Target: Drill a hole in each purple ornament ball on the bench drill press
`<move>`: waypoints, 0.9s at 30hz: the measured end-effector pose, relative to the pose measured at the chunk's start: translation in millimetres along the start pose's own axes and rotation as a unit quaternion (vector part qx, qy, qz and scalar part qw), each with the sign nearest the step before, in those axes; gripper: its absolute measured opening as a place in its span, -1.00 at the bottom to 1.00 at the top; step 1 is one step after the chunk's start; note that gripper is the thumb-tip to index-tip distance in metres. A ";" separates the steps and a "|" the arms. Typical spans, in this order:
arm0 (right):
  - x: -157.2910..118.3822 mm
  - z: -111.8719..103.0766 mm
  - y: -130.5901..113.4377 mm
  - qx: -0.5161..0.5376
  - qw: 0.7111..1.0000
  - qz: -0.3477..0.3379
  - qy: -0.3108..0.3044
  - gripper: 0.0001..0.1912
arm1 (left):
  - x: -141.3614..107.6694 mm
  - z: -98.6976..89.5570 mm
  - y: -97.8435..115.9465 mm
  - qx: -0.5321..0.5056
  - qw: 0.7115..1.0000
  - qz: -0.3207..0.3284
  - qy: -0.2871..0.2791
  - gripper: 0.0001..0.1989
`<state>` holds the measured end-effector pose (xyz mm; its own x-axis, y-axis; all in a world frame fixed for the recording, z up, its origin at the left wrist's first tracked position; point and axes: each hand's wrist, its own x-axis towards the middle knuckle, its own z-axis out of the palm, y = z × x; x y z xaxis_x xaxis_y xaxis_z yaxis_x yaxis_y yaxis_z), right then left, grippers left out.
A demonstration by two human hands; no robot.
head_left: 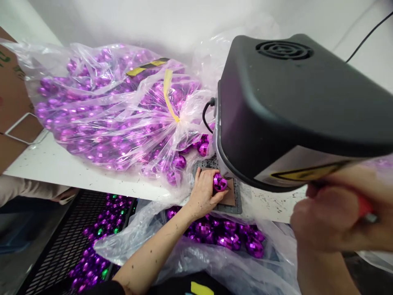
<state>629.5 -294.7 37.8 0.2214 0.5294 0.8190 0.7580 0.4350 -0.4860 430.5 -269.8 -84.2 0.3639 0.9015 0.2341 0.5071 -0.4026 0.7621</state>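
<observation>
My left hand pinches a shiny purple faceted ball ornament between thumb and fingers. It holds the ball over a brown square pad on a grey plate, beneath the front of a black machine housing. My right hand, blurred and close to the camera, is closed around a red handle with a metal end, at the housing's lower right. Most of that handle is hidden by the fingers. Several loose purple balls lie just behind the plate.
A large tied clear bag of purple balls covers the left of the white table. An open bag of balls hangs at the front edge. A black crate holds purple and green balls. Another person's sleeve shows at left.
</observation>
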 end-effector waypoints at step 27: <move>81.8 37.6 -4.2 0.096 0.989 0.110 0.022 -0.79 | 102.6 -54.6 -24.9 0.098 0.990 -0.105 0.006 -0.66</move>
<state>621.4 -225.8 95.3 0.3971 0.5961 0.6978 0.5590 0.4459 -0.6990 412.5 -158.7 -46.2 0.2253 0.9701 0.0902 0.7129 -0.2272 0.6634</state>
